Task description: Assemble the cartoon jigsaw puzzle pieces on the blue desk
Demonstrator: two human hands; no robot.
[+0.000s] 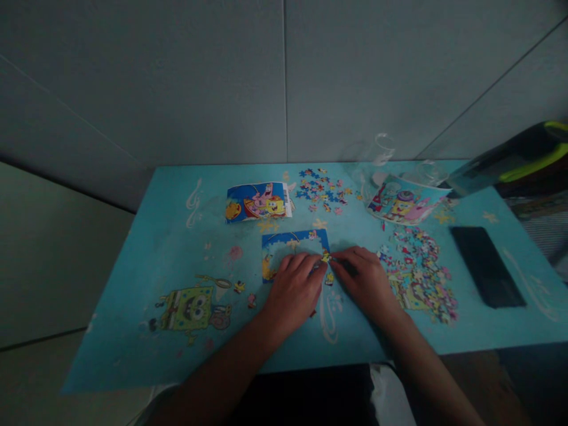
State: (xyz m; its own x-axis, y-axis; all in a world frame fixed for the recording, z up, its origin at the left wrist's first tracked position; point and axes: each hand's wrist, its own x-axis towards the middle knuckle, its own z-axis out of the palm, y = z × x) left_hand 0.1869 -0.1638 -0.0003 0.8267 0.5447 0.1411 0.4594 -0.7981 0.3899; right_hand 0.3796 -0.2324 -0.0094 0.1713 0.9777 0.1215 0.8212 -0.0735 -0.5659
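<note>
A partly assembled jigsaw puzzle (pixel 275 238) with a blue border lies on the table in front of me. My left hand (pixel 296 285) rests over its lower part and hides some of it. At the puzzle's right edge, the thumb and index finger of that hand close on a small yellow puzzle piece (pixel 326 258). From the other side my right hand (pixel 362 277) pinches the same piece between its fingertips. Just below is a loose yellow piece (pixel 329 278). Two more loose pieces, one yellow (pixel 239 287) and one pinkish (pixel 252 300), lie left of my left hand.
A blue picture packet (pixel 257 202) lies behind the puzzle, beside scattered pieces (pixel 322 189). To the right are a curved picture sheet (pixel 403 201), a large heap of pieces (pixel 428 266) and a dark phone-like slab (pixel 487 266). A clear cup (pixel 382 149) stands near the wall.
</note>
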